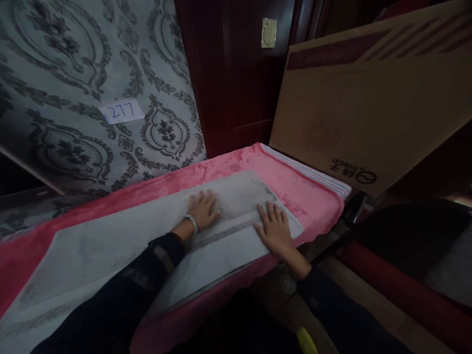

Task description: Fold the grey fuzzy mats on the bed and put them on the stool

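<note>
A long piece of light grey, soft-looking fabric [110, 241] lies spread over a pink plush blanket [236, 164]. It has a paler lower part with a darker grey band along it; its exact kind I cannot tell. My left hand [202, 209], with a bracelet at the wrist, is on or just over the middle of the fabric, fingers spread and a little blurred. Near the fabric's right end my right hand [275, 228] lies flat, palm down, fingers apart. Neither hand holds anything.
Behind stands a dark red panel with a switch plate [269, 33]. Patterned wallpaper [167, 130] carries a paper label marked 277 [123, 111]. A large cardboard box [372, 103] leans at the back right. Striped bedding [309, 169] shows under the blanket's far right edge.
</note>
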Tool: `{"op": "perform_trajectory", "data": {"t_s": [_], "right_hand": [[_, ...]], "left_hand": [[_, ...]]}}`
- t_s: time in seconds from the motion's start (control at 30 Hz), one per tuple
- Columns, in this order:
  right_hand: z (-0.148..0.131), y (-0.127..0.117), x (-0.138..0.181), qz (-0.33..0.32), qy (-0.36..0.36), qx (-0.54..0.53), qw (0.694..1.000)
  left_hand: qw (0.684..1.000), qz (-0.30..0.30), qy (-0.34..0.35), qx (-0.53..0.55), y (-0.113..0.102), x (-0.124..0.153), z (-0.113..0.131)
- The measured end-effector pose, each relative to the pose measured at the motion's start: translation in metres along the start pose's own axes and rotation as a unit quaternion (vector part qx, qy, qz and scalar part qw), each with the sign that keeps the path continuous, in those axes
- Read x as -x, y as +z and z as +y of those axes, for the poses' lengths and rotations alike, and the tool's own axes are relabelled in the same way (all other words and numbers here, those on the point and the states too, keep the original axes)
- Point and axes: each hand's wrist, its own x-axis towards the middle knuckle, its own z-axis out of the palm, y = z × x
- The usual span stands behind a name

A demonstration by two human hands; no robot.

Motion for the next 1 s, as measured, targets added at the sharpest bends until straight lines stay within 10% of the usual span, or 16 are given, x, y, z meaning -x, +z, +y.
{"op": "perform_trajectory", "data": {"t_s": [0.1, 0.2, 0.7, 0.87, 1.0], "right_hand": [[0.007, -0.003, -0.005, -0.021, -0.001, -0.013, 1.0], [0.015, -0.005, -0.007, -0.028, -0.017, 0.005, 0.999], [0.02, 0.007, 0.005, 0.08, -0.056, 0.044, 0.994], [0.022, 0.007, 0.006, 0.082, -0.055, 0.051, 0.994], [0.024, 0.005, 0.008, 0.063, -0.055, 0.054, 0.995]], "left_hand": [[0.972, -0.029, 0.231, 0.042, 0.005, -0.027, 0.051], [0.948, -0.067, 0.305, 0.064, 0.017, -0.059, 0.087], [0.995, -0.049, 0.081, 0.041, 0.009, -0.196, 0.049], [0.998, -0.037, 0.009, 0.05, -0.001, -0.196, 0.06], [0.996, -0.049, 0.038, 0.069, 0.002, -0.145, 0.074]]}}
